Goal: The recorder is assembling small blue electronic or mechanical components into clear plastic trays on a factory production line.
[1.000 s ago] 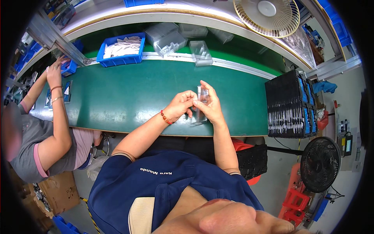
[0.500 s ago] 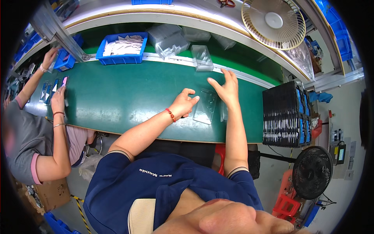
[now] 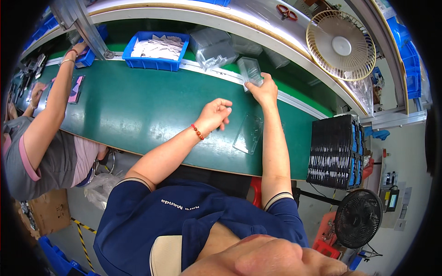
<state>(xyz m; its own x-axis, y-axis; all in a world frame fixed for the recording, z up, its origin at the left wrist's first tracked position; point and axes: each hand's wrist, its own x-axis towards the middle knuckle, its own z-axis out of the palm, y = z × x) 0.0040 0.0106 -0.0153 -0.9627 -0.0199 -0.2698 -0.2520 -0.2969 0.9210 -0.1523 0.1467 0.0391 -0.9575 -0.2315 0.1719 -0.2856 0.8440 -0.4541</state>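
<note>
My right hand [image 3: 264, 91] reaches to the far side of the green bench. Its thumb and fingers straddle the near end of a clear plastic tray [image 3: 250, 69], which leans at the metal rail; how firmly they grip is hard to see. My left hand [image 3: 215, 114], with a red bead bracelet, hovers over the bench with loosely bent fingers apart and nothing in them. Between my forearms, a flat clear plastic tray [image 3: 248, 134] lies on the green bench top [image 3: 152, 115]. Part of another clear edge shows beside my right forearm, mostly hidden.
Beyond the rail stand a blue bin [image 3: 154, 64] of white paper pieces and stacked clear trays [image 3: 213, 48]. Black stacked trays [image 3: 334, 152] stand at the bench's right end. A fan [image 3: 340, 46] and red-handled scissors [image 3: 287, 12] are on the shelf. A co-worker [image 3: 41, 142] works at left.
My right hand has moved away from above the flat tray to the leaning clear tray at the rail. My left hand has shifted slightly. The view has turned, and the co-worker's arms have moved.
</note>
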